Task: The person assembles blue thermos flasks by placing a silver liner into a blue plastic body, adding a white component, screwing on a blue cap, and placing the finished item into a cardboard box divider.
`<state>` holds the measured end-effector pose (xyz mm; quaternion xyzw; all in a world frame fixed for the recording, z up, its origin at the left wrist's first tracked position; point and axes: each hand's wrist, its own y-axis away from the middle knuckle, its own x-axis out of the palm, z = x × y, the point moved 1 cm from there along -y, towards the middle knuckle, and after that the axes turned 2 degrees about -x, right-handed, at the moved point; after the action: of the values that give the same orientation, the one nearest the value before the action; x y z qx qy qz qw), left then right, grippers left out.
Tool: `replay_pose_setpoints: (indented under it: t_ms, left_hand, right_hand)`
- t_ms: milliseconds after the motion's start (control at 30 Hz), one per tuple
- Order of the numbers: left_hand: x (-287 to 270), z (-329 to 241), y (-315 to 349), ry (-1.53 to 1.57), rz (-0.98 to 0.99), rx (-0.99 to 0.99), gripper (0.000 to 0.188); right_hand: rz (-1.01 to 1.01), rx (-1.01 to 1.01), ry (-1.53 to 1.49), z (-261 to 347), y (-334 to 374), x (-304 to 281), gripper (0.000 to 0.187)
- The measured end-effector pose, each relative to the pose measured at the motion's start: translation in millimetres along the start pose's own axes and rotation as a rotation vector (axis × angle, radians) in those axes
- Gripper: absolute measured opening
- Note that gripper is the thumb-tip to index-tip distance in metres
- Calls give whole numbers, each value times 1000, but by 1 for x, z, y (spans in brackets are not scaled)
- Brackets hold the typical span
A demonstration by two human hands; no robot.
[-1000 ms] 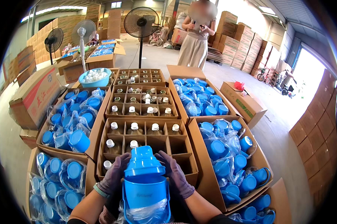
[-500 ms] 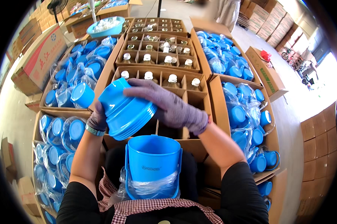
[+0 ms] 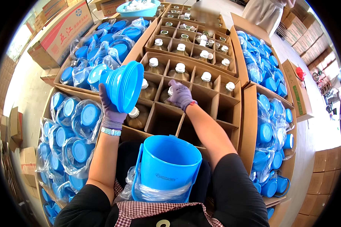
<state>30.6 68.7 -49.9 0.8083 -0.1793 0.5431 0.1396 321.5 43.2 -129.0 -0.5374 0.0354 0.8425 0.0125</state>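
My left hand (image 3: 113, 109), in a purple-grey knitted glove, grips a stepped blue plastic piece (image 3: 122, 85), its wide round opening tilted to the right. My gloved right hand (image 3: 181, 95) reaches into the divided carton (image 3: 231, 109), with its fingers round the white cap of a bottle (image 3: 164, 97). The bottle's body is partly hidden by the hand and the cardboard dividers. Below both hands, an open blue bucket (image 3: 161, 172) rests upright against my lap, with clear plastic film bunched round its lower part. Nothing shows inside what I can see of it.
Cartons of wrapped blue buckets flank me, on the left (image 3: 83, 117) and right (image 3: 266, 132). Another divided carton of white-capped bottles (image 3: 181, 48) stands beyond. At the back are a light-blue basin (image 3: 138, 8) of white pieces and a person in pale trousers (image 3: 263, 17).
My right hand has left the blue stepped piece and moved onto a bottle in the carton. The left hand now holds the piece alone, turned with its opening to the right. The view has shifted.
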Motion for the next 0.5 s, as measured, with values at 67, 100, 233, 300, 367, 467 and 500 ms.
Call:
replay_pose_setpoints:
  t_ms: [67, 100, 233, 300, 367, 467, 500]
  left_hand:
    - [-5, -13, 9, 13, 38, -25, 90]
    - [-7, -20, 10, 26, 91, -57, 91]
    - [29, -29, 19, 27, 314, -205, 95]
    - [56, -27, 16, 20, 402, -215, 104]
    - [94, -18, 17, 137, 473, -273, 114]
    - [114, -14, 5, 91, 502, -317, 114]
    - [103, -15, 1, 84, 497, -326, 114]
  right_hand:
    - [-69, -14, -73, 10, 12, -38, 66]
    - [-157, -77, -121, 20, 19, -66, 65]
    - [-429, -304, -147, 48, 59, -207, 69]
    - [-499, -391, -233, 62, 76, -280, 69]
    - [-484, -519, -481, 69, 93, -346, 57]
    - [-504, -681, -877, 112, 100, -402, 30]
    - [-532, -672, -1141, 133, 89, -388, 44]
